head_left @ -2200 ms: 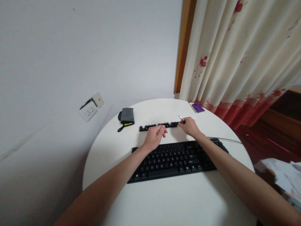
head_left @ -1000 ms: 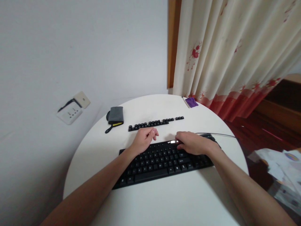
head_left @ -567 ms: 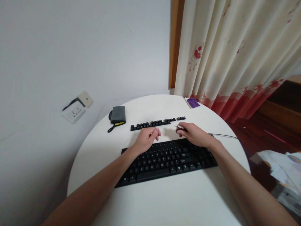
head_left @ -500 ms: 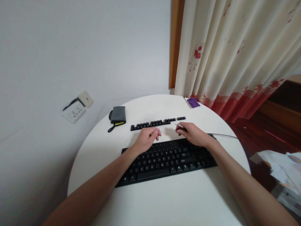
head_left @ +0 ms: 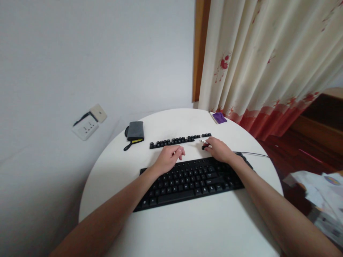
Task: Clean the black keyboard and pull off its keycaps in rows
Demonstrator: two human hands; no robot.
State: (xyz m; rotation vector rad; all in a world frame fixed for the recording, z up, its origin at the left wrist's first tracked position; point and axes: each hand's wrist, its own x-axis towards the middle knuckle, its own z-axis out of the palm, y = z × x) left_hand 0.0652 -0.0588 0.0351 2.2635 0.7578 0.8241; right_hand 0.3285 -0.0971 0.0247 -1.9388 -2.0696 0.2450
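A black keyboard (head_left: 184, 182) lies across the middle of the table. My left hand (head_left: 169, 157) rests over its upper left edge, fingers loosely curled together with nothing visible in them. Beyond the keyboard's upper right part, my right hand (head_left: 218, 149) is closed around a thin silver tool (head_left: 204, 142) whose tip points left; its exact kind is unclear. A small black keycap (head_left: 204, 147) is at that hand's fingertips, close to the tabletop. Past both hands runs a row of loose black keycaps (head_left: 175, 140). My right forearm covers part of the keyboard's right end.
The round white table (head_left: 112, 178) carries a grey pouch (head_left: 135, 130) at the far left and a purple packet (head_left: 219, 117) at the far right. A cable (head_left: 252, 154) runs off the right edge. A wall socket (head_left: 85, 127) and a flowered curtain (head_left: 241, 71) stand behind.
My right hand has lowered slightly and shifted a little left, and the keycap now shows below the silver tool. My left hand has hardly moved.
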